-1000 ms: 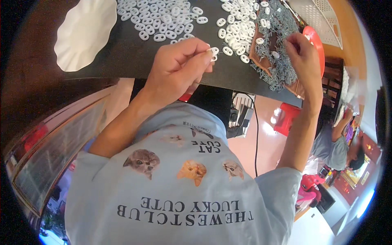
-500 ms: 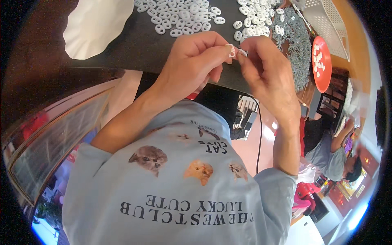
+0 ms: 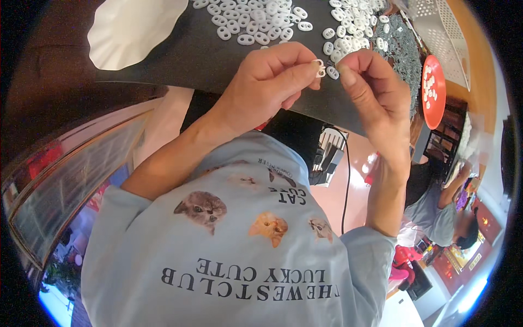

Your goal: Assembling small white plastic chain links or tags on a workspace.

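My left hand [image 3: 272, 80] pinches a small white plastic piece with holes [image 3: 320, 68] between thumb and forefinger, above the dark table. To its right, my right hand [image 3: 373, 87] has thumb and forefinger pressed together; what they hold, if anything, is hidden. Between the two hands shows a white oval two-hole piece [image 3: 333, 72], apart from the left fingertips and close to the right ones. Beyond my hands lie a pile of similar white ovals [image 3: 261, 22] and a second pile [image 3: 351, 27] further right.
A heap of small grey parts [image 3: 400, 46] lies at the right of the dark table [image 3: 180, 60]. Past it is a red plate [image 3: 434, 106] with white pieces, beside a white perforated basket [image 3: 444, 32]. A scalloped white dish [image 3: 131, 32] sits at the left. Another person [image 3: 436, 218] is at far right.
My hands have drawn apart, the right one moving rightward. The white piece stays in my left fingers, and more of the oval between the hands shows. The whole view has shifted slightly.
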`<state>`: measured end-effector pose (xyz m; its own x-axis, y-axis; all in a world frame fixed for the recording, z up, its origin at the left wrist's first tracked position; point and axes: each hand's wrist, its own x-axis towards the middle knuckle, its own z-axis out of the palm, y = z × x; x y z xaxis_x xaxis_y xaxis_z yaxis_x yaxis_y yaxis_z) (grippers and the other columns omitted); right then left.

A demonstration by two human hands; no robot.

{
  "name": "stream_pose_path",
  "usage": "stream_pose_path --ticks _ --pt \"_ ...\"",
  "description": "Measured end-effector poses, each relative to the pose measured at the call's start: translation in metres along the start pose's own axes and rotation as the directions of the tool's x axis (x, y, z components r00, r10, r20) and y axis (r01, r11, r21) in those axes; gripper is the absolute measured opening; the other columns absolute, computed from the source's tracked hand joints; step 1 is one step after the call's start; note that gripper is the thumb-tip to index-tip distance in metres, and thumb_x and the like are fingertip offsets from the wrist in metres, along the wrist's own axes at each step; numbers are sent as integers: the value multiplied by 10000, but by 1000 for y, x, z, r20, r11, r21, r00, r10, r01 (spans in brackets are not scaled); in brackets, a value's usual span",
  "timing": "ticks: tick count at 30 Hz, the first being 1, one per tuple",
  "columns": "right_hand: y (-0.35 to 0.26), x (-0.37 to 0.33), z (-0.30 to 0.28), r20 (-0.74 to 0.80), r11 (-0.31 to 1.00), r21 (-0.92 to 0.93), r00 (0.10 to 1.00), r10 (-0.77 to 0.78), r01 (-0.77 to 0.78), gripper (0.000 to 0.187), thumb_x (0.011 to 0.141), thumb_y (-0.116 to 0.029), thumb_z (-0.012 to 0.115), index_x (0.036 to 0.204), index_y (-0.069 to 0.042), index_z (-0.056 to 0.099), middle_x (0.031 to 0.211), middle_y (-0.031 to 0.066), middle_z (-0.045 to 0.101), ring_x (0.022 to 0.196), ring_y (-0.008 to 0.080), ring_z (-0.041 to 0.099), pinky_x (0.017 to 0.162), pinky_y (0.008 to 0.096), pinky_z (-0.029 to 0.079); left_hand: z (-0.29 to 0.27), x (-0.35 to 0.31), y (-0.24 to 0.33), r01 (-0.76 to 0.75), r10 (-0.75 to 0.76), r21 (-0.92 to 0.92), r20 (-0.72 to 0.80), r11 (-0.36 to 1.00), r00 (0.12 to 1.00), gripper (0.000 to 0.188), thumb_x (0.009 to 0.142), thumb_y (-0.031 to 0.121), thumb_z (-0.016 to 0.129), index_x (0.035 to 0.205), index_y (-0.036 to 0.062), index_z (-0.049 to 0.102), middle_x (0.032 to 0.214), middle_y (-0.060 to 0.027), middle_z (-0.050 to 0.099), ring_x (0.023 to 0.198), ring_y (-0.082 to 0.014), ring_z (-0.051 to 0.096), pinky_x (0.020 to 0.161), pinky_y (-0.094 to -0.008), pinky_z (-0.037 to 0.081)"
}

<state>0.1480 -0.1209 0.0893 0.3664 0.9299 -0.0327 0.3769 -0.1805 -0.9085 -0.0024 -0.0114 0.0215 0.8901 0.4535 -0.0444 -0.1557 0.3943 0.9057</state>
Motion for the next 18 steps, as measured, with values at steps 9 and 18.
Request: stream_pose_path --ticks 9,18 --pt "-3 4 3 31 999 -15 999 35 -35 114 924 -100 600 917 12 580 741 -25 534 699 46 459 616 203 406 0 1 -11 -113 112 36 39 993 993 193 990 206 497 960 34 579 723 25 518 550 -14 391 470 -163 302" --pt "-6 4 7 87 995 -33 992 92 -89 144 936 -151 600 961 -12 574 816 -56 513 736 19 417 634 163 330 -1 -1 -7 -104 103 32 44 994 994 206 991 231 497 950 45 574 717 40 507 562 -1 379 475 -157 296"
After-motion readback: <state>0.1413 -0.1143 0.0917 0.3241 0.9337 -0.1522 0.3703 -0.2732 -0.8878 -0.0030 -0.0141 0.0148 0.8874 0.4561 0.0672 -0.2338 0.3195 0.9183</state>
